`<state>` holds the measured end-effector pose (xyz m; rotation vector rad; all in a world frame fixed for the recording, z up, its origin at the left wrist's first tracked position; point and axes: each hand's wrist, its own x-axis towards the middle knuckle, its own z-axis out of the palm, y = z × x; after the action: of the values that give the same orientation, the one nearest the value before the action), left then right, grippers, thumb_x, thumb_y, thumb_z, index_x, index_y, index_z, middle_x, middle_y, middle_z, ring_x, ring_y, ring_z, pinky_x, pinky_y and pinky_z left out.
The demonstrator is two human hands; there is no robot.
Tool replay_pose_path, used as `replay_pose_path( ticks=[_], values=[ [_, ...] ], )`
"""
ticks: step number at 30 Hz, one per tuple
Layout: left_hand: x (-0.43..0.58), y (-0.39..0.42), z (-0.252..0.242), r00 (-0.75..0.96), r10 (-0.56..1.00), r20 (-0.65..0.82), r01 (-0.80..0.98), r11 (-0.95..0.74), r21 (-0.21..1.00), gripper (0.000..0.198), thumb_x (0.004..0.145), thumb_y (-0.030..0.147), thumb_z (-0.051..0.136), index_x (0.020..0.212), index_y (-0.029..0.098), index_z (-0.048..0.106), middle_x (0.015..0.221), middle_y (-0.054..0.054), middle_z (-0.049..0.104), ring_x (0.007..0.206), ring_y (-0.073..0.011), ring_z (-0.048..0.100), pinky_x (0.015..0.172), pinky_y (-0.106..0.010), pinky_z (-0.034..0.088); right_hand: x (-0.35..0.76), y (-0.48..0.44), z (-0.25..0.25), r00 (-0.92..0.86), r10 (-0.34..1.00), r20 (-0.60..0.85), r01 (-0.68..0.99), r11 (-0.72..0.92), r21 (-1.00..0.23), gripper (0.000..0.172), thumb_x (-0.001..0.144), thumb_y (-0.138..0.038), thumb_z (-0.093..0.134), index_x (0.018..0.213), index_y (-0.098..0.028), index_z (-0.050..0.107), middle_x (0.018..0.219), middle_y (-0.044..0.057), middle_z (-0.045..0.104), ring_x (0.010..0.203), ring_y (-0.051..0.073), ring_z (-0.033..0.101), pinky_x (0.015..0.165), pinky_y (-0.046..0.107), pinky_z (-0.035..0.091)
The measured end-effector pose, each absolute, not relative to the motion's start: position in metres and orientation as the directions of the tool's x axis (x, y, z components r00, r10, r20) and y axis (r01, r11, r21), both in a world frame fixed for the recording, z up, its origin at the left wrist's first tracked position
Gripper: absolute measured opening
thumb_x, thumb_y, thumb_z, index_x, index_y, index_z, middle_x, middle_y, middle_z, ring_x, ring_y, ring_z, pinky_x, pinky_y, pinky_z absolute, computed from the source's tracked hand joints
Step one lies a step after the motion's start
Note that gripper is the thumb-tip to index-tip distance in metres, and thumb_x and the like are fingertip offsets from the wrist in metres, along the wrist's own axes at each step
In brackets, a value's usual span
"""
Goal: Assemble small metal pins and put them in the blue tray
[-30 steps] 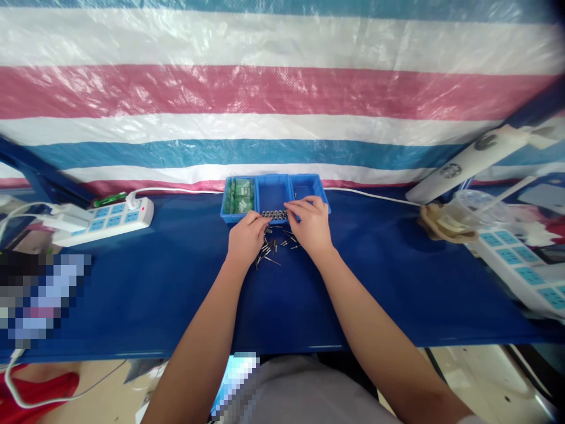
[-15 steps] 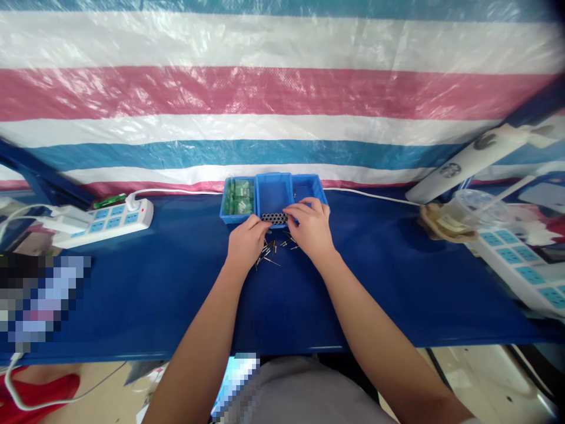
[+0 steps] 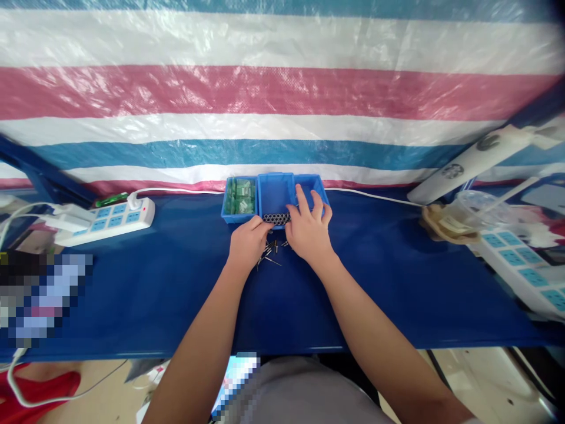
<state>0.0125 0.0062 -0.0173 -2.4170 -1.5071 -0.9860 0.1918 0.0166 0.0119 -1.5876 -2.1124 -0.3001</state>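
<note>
A small dark block with rows of round holes (image 3: pixel 277 219) rests at the front of the middle blue bin (image 3: pixel 276 189). My left hand (image 3: pixel 249 240) is closed, its fingertips pinching the block's left end. My right hand (image 3: pixel 310 228) has its fingers spread over the right blue bin (image 3: pixel 318 182), while its thumb side lies close to the block's right end. Several thin metal bits (image 3: pixel 269 252) are scattered on the table just below the block, partly hidden by both hands. Green packets (image 3: pixel 241 196) fill the left blue bin (image 3: pixel 226 217).
A white power strip (image 3: pixel 108 219) with plugs sits on the left of the blue table (image 3: pixel 176 259); another power strip (image 3: pixel 525 265) lies on the right. A plastic cup (image 3: pixel 472 212) and a white tube (image 3: pixel 454 168) stand near it. Behind hangs a striped sheet (image 3: pixel 273 88).
My right hand has opened from its pinch at the block's right end, fingers now stretching forward over the right bin. The left hand keeps its hold on the block.
</note>
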Motion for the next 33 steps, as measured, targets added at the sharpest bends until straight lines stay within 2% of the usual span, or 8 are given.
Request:
replay_pose_path(
  ticks=[4, 10, 15, 18, 23, 28, 31, 33],
  values=[
    [0.014, 0.005, -0.016, 0.291, 0.774, 0.563, 0.856, -0.474, 0.208, 0.026, 0.1, 0.017, 0.053, 0.103, 0.025, 0.077, 0.088, -0.003, 0.068, 0.076, -0.015, 0.064, 0.066, -0.027, 0.046, 0.184, 0.014, 0.011, -0.217, 0.831, 0.513, 0.951, 0.298, -0.08, 0.026, 0.089, -0.019, 0.051, 0.106, -0.014, 0.071, 0.168, 0.013, 0.03, 0.149, 0.048, 0.027, 0.111, 0.073, 0.024],
    [0.015, 0.004, -0.017, 0.28, 0.777, 0.565, 0.86, -0.464, 0.212, 0.026, 0.099, 0.015, 0.052, 0.102, 0.025, 0.077, 0.087, -0.003, 0.066, 0.074, -0.0154, 0.063, 0.065, -0.029, 0.045, 0.183, 0.01, 0.018, -0.232, 0.825, 0.515, 0.941, 0.325, -0.096, 0.025, 0.089, -0.019, 0.052, 0.101, -0.014, 0.072, 0.167, 0.014, 0.033, 0.147, 0.048, 0.032, 0.112, 0.072, 0.029],
    [0.015, 0.004, -0.016, 0.28, 0.772, 0.571, 0.865, -0.461, 0.2, 0.027, 0.098, 0.014, 0.052, 0.1, 0.024, 0.077, 0.087, -0.003, 0.067, 0.073, -0.0158, 0.062, 0.065, -0.03, 0.045, 0.185, 0.012, 0.021, -0.249, 0.853, 0.459, 0.93, 0.343, -0.132, 0.027, 0.091, -0.017, 0.049, 0.105, -0.009, 0.07, 0.168, 0.014, 0.029, 0.14, 0.044, 0.043, 0.105, 0.058, 0.046],
    [0.015, 0.004, -0.016, 0.281, 0.771, 0.571, 0.865, -0.461, 0.197, 0.026, 0.098, 0.014, 0.053, 0.101, 0.024, 0.076, 0.087, -0.004, 0.067, 0.073, -0.0159, 0.062, 0.066, -0.03, 0.045, 0.185, 0.016, 0.022, -0.232, 0.873, 0.428, 0.926, 0.334, -0.178, 0.026, 0.09, -0.013, 0.048, 0.102, -0.009, 0.071, 0.169, 0.014, 0.028, 0.134, 0.04, 0.049, 0.101, 0.052, 0.05],
    [0.015, 0.004, -0.015, 0.286, 0.776, 0.562, 0.864, -0.463, 0.2, 0.026, 0.098, 0.015, 0.053, 0.101, 0.024, 0.076, 0.086, -0.004, 0.066, 0.073, -0.016, 0.062, 0.065, -0.029, 0.046, 0.185, 0.015, 0.023, -0.217, 0.871, 0.441, 0.935, 0.315, -0.161, 0.024, 0.09, -0.014, 0.051, 0.094, -0.013, 0.074, 0.166, 0.013, 0.035, 0.14, 0.042, 0.044, 0.103, 0.058, 0.044],
    [0.016, 0.004, -0.015, 0.288, 0.772, 0.567, 0.867, -0.461, 0.188, 0.026, 0.099, 0.016, 0.052, 0.102, 0.024, 0.076, 0.087, -0.004, 0.066, 0.073, -0.0154, 0.062, 0.066, -0.028, 0.046, 0.186, 0.015, 0.015, -0.164, 0.824, 0.543, 0.953, 0.275, -0.13, 0.028, 0.088, -0.017, 0.054, 0.107, -0.015, 0.075, 0.166, 0.014, 0.034, 0.146, 0.047, 0.033, 0.109, 0.068, 0.032],
    [0.016, 0.004, -0.014, 0.286, 0.772, 0.567, 0.863, -0.465, 0.199, 0.026, 0.099, 0.016, 0.052, 0.103, 0.024, 0.076, 0.087, -0.004, 0.066, 0.073, -0.0154, 0.062, 0.067, -0.028, 0.046, 0.192, 0.019, 0.013, -0.115, 0.813, 0.57, 0.945, 0.266, -0.189, 0.035, 0.089, -0.017, 0.053, 0.118, -0.02, 0.073, 0.167, 0.013, 0.034, 0.142, 0.045, 0.039, 0.105, 0.066, 0.036],
    [0.016, 0.004, -0.014, 0.282, 0.777, 0.563, 0.864, -0.461, 0.204, 0.026, 0.099, 0.016, 0.052, 0.102, 0.024, 0.076, 0.086, -0.004, 0.066, 0.072, -0.0154, 0.062, 0.066, -0.029, 0.046, 0.198, 0.022, 0.013, -0.09, 0.813, 0.575, 0.932, 0.272, -0.239, 0.035, 0.091, -0.017, 0.051, 0.117, -0.024, 0.074, 0.167, 0.01, 0.035, 0.138, 0.042, 0.043, 0.102, 0.063, 0.039]
  ],
)
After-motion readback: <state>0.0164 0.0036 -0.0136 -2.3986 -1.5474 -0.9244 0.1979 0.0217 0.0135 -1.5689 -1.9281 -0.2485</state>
